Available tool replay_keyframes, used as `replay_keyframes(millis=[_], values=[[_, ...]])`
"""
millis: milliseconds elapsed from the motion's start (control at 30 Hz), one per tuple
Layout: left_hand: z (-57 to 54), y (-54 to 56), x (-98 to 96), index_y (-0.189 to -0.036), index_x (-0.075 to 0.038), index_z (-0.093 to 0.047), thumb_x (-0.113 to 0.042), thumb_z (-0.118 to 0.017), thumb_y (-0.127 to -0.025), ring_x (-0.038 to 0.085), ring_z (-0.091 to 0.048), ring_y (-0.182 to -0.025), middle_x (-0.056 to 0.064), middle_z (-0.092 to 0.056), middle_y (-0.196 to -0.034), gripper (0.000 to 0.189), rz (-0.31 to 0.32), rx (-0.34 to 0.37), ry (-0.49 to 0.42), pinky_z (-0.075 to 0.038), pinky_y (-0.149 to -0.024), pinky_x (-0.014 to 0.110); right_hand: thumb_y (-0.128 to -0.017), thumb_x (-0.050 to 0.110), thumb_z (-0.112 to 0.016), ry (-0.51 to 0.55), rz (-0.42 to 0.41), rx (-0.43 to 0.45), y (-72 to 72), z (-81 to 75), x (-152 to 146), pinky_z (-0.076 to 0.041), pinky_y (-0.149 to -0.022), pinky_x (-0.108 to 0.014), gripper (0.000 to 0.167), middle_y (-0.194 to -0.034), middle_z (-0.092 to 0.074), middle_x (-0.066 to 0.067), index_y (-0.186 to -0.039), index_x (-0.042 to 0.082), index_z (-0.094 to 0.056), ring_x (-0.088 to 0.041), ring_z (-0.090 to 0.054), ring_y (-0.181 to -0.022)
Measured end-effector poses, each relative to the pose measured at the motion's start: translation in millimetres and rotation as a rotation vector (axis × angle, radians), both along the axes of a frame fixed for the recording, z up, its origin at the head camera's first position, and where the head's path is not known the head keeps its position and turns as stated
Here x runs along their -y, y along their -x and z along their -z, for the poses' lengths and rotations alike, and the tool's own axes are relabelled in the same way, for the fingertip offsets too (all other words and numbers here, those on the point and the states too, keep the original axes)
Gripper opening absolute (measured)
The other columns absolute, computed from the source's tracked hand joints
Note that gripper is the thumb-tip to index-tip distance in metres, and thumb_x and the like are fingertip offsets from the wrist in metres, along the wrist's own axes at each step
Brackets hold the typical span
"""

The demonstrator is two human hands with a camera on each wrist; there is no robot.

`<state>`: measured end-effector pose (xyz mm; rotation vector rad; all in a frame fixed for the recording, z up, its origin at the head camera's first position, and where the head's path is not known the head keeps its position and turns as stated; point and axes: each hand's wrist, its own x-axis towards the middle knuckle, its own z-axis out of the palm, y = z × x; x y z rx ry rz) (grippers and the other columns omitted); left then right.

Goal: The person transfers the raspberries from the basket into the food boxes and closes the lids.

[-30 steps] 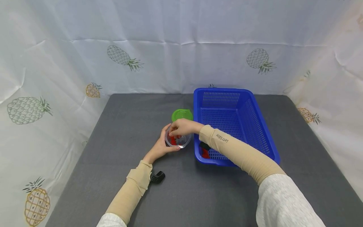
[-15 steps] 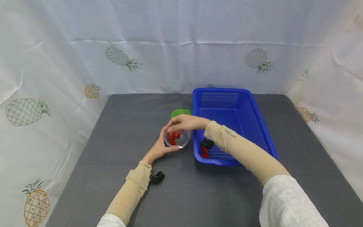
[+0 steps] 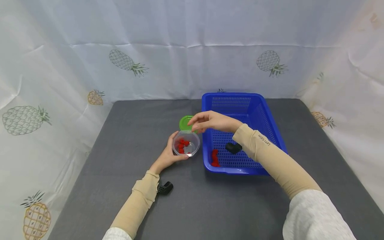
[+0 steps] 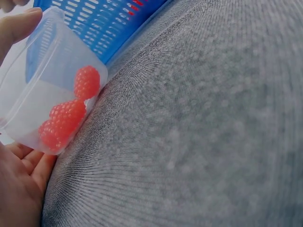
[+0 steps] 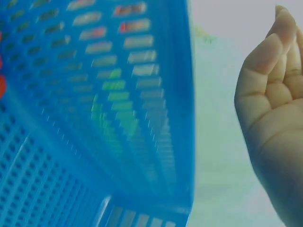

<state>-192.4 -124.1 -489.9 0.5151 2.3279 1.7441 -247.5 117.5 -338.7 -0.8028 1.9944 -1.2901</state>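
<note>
My left hand (image 3: 168,156) holds a clear plastic tub (image 3: 195,148) on the table, fingers round its far left side and thumb at the near rim. Several red raspberries (image 3: 181,146) lie in the tub; the left wrist view shows the raspberries (image 4: 66,118) through its wall. My right hand (image 3: 218,122) hovers over the left rim of a blue plastic basket (image 3: 237,171), up and right of the tub. Its fingers are loosely bent, with nothing seen between them. More raspberries (image 3: 214,158) lie inside the basket along its near left side.
A green lid (image 3: 184,122) lies behind the tub, partly covered by the right hand in the head view. The grey table (image 3: 144,126) extends around the things, with a white pineapple-print curtain (image 3: 180,70) behind it.
My right hand has lifted out of the tub and moved right and away to the basket's rim, uncovering the raspberries in the tub. The left hand keeps its hold on the tub.
</note>
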Motion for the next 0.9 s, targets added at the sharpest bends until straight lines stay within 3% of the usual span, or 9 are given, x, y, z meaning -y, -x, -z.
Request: replay_keyframes(millis=[33,267,300,467,667,900], values=[[0.1,-0.3,0.1,-0.147,-0.027,-0.008,-0.022,-0.079,-0.073,0.028,-0.038,-0.132,0.008,-0.034,-0.146,0.103,0.000,-0.008,-0.004,-0.023,-0.112,0.051,-0.092,0.026,-0.058,0.014,0.006,0.004,-0.4,-0.5,-4.7,-0.047,-0.090,-0.045,0.033,-0.114,-0.063,-0.014,-0.122,0.012,-0.057,-0.031,-0.058,-0.097],[-29.5,-12.9,-2.9,-0.148,-0.011,-0.007,-0.006,-0.074,-0.075,0.036,-0.036,-0.133,0.020,-0.034,-0.146,0.099,0.024,0.022,-0.028,-0.021,-0.113,0.051,-0.092,0.026,-0.058,0.046,0.011,0.036,2.8,7.1,-37.2,-0.049,-0.082,-0.032,0.037,-0.103,-0.066,-0.005,-0.122,0.003,-0.056,-0.024,-0.058,-0.090],[-29.6,-13.0,-2.8,-0.148,-0.010,-0.007,-0.006,-0.074,-0.075,0.036,-0.036,-0.132,0.020,-0.034,-0.146,0.099,0.027,0.016,-0.028,-0.022,-0.113,0.050,-0.092,0.025,-0.058,0.034,0.011,0.038,4.0,9.3,-41.1,-0.049,-0.083,-0.032,0.038,-0.103,-0.066,-0.005,-0.121,0.002,-0.056,-0.024,-0.058,-0.091],[-29.1,-11.7,-2.5,-0.147,-0.010,-0.008,-0.006,-0.075,-0.075,0.035,-0.037,-0.133,0.019,-0.035,-0.147,0.099,0.038,-0.004,-0.035,-0.021,-0.113,0.050,-0.090,0.027,-0.060,-0.068,0.020,0.054,10.6,24.5,-58.4,-0.048,-0.087,-0.037,0.040,-0.107,-0.065,-0.009,-0.118,-0.001,-0.056,-0.023,-0.060,-0.095],[-27.4,-9.8,-2.3,-0.147,-0.008,-0.008,-0.005,-0.075,-0.075,0.036,-0.036,-0.133,0.020,-0.034,-0.146,0.099,0.045,-0.011,-0.031,-0.022,-0.113,0.051,-0.090,0.026,-0.061,-0.181,0.040,0.101,18.2,48.5,-69.0,-0.043,-0.093,-0.052,0.042,-0.115,-0.062,-0.018,-0.118,-0.004,-0.055,-0.043,-0.052,-0.107],[-0.5,2.9,1.1,-0.148,-0.020,-0.008,-0.007,-0.077,-0.074,0.031,-0.035,-0.135,0.013,-0.035,-0.148,0.102,0.029,-0.011,-0.033,-0.019,-0.115,0.049,-0.089,0.026,-0.063,-0.327,0.002,0.158,24.9,73.0,-69.2,-0.047,-0.084,-0.033,0.038,-0.101,-0.064,-0.001,-0.118,0.002,-0.058,-0.021,-0.057,-0.095]])
